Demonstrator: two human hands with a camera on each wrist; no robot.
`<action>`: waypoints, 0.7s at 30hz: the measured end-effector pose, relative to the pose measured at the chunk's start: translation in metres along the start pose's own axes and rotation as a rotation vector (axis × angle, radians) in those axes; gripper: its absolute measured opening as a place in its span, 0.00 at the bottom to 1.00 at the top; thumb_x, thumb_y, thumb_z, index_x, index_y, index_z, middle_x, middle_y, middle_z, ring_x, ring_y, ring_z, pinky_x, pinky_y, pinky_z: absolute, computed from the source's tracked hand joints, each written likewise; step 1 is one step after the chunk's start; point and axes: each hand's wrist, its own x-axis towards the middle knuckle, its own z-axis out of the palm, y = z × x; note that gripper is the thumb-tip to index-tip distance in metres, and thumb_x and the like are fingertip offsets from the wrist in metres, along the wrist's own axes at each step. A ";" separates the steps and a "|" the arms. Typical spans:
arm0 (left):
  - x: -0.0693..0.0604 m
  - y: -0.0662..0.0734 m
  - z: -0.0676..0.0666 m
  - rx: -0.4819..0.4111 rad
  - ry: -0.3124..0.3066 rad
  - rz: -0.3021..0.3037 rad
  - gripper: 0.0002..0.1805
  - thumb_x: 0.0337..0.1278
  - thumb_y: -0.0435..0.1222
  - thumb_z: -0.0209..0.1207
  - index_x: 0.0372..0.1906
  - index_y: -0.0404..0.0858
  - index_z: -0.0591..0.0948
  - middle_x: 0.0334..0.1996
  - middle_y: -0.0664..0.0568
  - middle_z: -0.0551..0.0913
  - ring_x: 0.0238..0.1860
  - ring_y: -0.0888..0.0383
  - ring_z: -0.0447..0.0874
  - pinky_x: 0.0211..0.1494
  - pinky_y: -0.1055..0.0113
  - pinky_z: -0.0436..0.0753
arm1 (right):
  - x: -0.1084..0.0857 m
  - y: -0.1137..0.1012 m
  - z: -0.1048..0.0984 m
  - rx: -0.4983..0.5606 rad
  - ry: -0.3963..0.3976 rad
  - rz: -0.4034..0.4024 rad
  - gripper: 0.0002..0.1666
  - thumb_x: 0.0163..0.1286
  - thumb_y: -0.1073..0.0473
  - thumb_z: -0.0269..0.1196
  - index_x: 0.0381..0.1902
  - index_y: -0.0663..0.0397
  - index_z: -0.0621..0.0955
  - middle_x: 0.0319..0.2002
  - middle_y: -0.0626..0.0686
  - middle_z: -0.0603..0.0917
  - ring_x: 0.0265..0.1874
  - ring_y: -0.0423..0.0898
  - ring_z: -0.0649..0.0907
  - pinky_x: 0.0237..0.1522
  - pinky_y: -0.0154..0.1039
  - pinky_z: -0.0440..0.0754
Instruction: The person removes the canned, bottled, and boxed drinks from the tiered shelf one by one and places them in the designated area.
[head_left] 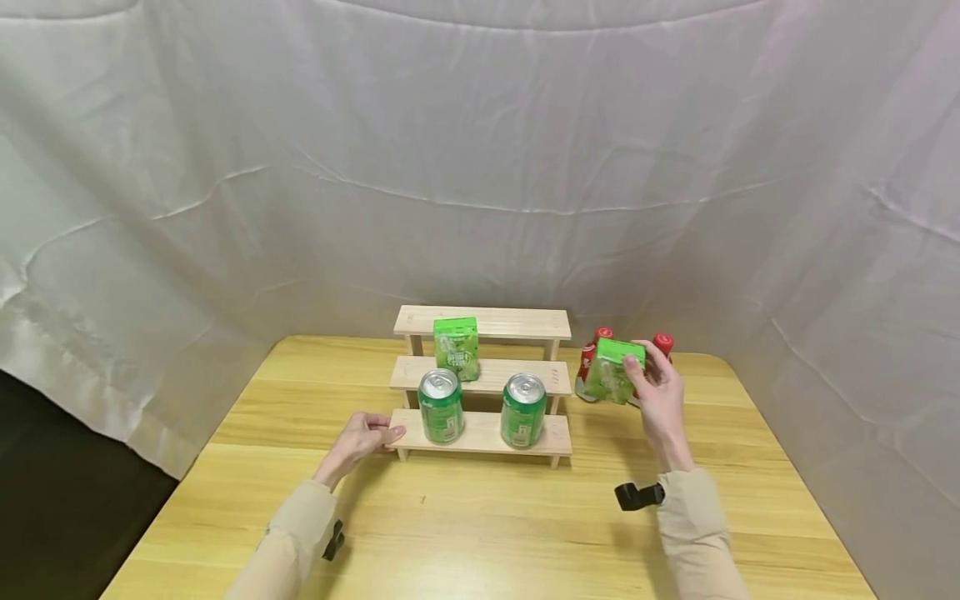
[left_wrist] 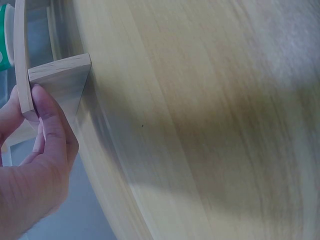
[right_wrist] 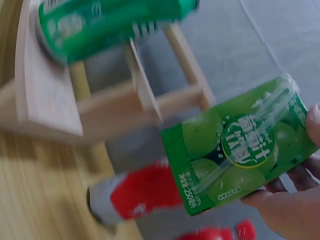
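A three-step wooden rack (head_left: 480, 429) stands on the table. My left hand (head_left: 358, 442) pinches the left end of its lowest board (left_wrist: 22, 65), thumb on one face and fingers on the other. My right hand (head_left: 663, 404) grips a green juice box (head_left: 609, 380) in the air, right of the rack; a clear-wrapped straw runs along the box in the right wrist view. Another green juice box (head_left: 456, 350) stands on the middle step, towards the left. On the lowest step are two green drink cans, one at left (head_left: 441, 408) and one at right (head_left: 522, 412).
Behind the held box, right of the rack, stand two red-capped bottles, one at left (head_left: 585, 371) and one at right (head_left: 663, 342), both partly hidden. A pale curtain (head_left: 480, 167) hangs close behind the wooden table (head_left: 465, 533) and along its sides.
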 end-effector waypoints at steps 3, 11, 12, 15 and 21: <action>0.000 0.000 0.000 -0.011 -0.002 0.005 0.25 0.63 0.33 0.63 0.56 0.17 0.74 0.39 0.39 0.85 0.36 0.56 0.84 0.51 0.52 0.88 | 0.000 0.006 -0.016 0.015 0.015 0.010 0.14 0.74 0.61 0.61 0.55 0.48 0.80 0.43 0.39 0.82 0.39 0.33 0.80 0.35 0.23 0.82; 0.000 -0.001 -0.001 -0.016 -0.011 0.020 0.23 0.64 0.33 0.63 0.53 0.18 0.75 0.36 0.43 0.85 0.34 0.58 0.83 0.51 0.52 0.88 | 0.001 0.027 -0.051 0.152 0.097 0.058 0.15 0.72 0.65 0.61 0.54 0.51 0.81 0.46 0.42 0.83 0.41 0.34 0.82 0.44 0.22 0.83; -0.001 -0.001 -0.001 -0.019 -0.013 0.022 0.22 0.64 0.33 0.63 0.53 0.18 0.75 0.36 0.43 0.85 0.34 0.58 0.83 0.50 0.52 0.88 | 0.001 0.029 -0.054 0.155 0.102 0.068 0.14 0.72 0.65 0.61 0.53 0.50 0.82 0.46 0.42 0.82 0.42 0.34 0.81 0.44 0.22 0.83; -0.001 -0.001 -0.001 -0.022 -0.017 0.030 0.22 0.64 0.33 0.63 0.53 0.18 0.75 0.36 0.43 0.85 0.34 0.58 0.83 0.50 0.52 0.88 | 0.002 0.037 -0.063 0.143 0.112 0.092 0.13 0.72 0.65 0.61 0.52 0.48 0.82 0.46 0.42 0.82 0.42 0.33 0.81 0.46 0.21 0.83; -0.002 0.000 -0.001 -0.016 -0.015 0.036 0.24 0.64 0.33 0.63 0.54 0.17 0.74 0.38 0.40 0.86 0.35 0.59 0.83 0.50 0.54 0.88 | 0.004 0.051 -0.074 0.065 0.144 0.170 0.14 0.73 0.64 0.59 0.54 0.47 0.80 0.47 0.38 0.81 0.43 0.29 0.80 0.46 0.19 0.81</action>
